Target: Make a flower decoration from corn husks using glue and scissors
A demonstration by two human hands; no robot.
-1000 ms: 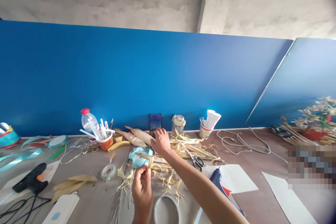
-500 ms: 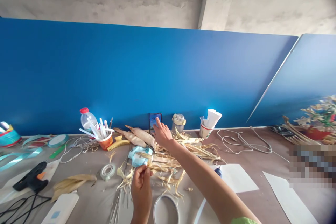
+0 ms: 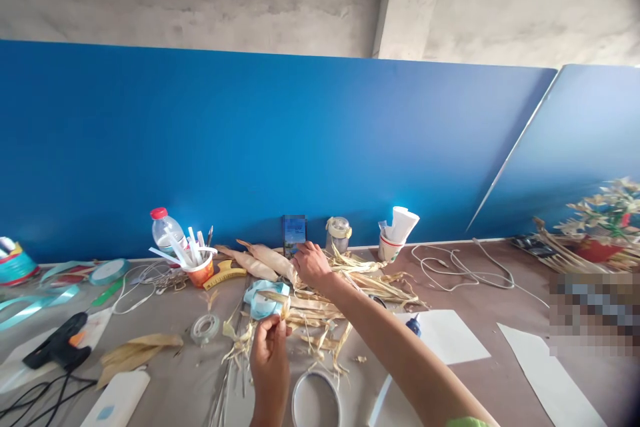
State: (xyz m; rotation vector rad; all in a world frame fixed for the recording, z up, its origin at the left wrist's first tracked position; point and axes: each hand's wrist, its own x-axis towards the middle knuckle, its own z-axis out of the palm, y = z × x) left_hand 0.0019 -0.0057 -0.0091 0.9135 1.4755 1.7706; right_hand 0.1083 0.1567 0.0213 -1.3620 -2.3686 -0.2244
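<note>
Against the blue partition leans a phone (image 3: 294, 229) with its screen lit. My right hand (image 3: 312, 265) reaches forward to it, fingers stretched over the lower part of the screen; the fingertips' exact contact cannot be made out. Nearer the front, my left hand (image 3: 271, 347) pinches a small piece of dried corn husk (image 3: 284, 307) between thumb and fingers. Just beyond that piece lies a light-blue roll of ribbon (image 3: 264, 297). A pile of dried corn husks (image 3: 320, 317) spreads under and around my right forearm.
At the left are a bottle (image 3: 167, 230), a cup of white sticks (image 3: 201, 270), clear tape (image 3: 205, 329) and a black glue gun (image 3: 63, 341). A jar (image 3: 339, 235) and paper cup (image 3: 391, 248) stand behind the husks. White paper (image 3: 450, 335) and a cable (image 3: 480, 270) lie right; a ring (image 3: 316, 400) in front.
My right hand has moved down from the upper part of the phone screen, uncovering more of it. The left hand keeps its place with the husk piece. The view has shifted slightly.
</note>
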